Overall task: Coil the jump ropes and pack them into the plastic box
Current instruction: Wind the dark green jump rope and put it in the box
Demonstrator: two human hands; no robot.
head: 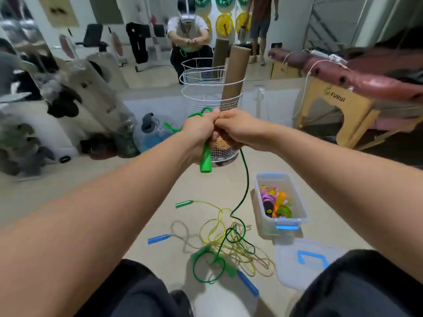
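Observation:
My left hand (200, 131) grips a green jump rope by its green handle (206, 160), which hangs down below the fist, with rope loops sticking out above and to the left. My right hand (233, 130) touches the left and pinches the same green rope (246, 179), which drops to a tangle of ropes (229, 243) on the floor. The tangle holds yellow, beige and green ropes with blue and green handles. The clear plastic box (297, 202) stands on the floor to the right, with coiled purple, orange and green ropes inside.
The box's clear lid (302, 268) with a blue handle lies by my right knee. A white wire basket (212, 104) with a cardboard tube stands just behind my hands. A wooden massage table (357, 92) is at the right, a water jug (153, 133) at the left, a mirror beyond.

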